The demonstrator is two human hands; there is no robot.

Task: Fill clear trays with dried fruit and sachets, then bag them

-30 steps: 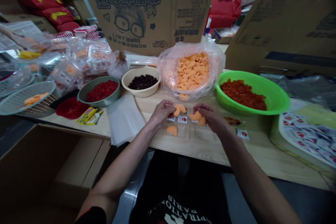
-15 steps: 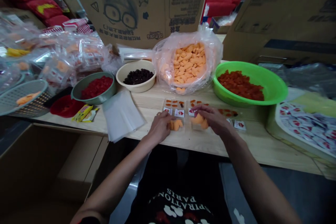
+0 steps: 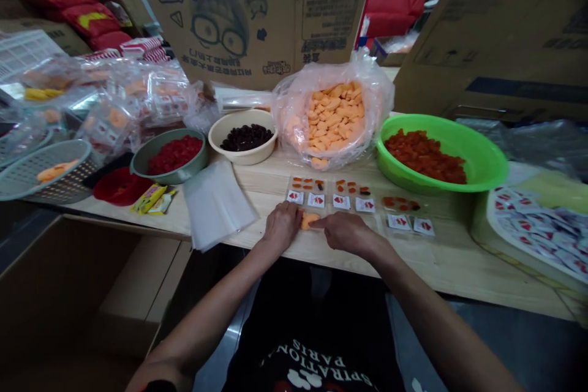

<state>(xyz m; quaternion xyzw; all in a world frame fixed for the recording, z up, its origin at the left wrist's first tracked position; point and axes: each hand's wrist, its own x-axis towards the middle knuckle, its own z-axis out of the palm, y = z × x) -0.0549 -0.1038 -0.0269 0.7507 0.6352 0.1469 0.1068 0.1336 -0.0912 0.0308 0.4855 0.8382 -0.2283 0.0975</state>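
Three clear plastic trays stand side by side on the table. The left tray (image 3: pixel 320 186) has orange-brown dried pieces at the back, white printed sachets (image 3: pixel 316 200) in the middle and peach-coloured crescent pieces (image 3: pixel 309 220) at the front. My left hand (image 3: pixel 282 226) is closed at its front left corner, fingers curled against the peach pieces; what they grip is hidden. My right hand (image 3: pixel 346 233) reaches over the middle tray (image 3: pixel 351 187), index finger stretched to the peach pieces and other fingers curled, their contents hidden. The right tray (image 3: pixel 407 204) holds dried pieces and two sachets.
Behind the trays sit a bag of peach pieces (image 3: pixel 337 116), a cream bowl of dark fruit (image 3: pixel 215 131), a grey-green bowl of red pieces (image 3: pixel 138 162) and a green basin (image 3: pixel 487 153). Clear bags (image 3: pixel 220 205) lie left; a sachet tub (image 3: pixel 482 220) stands right.
My right hand has moved left and down from above the middle tray, its index finger now at the left tray's peach pieces. The middle tray's sachets have come into view.
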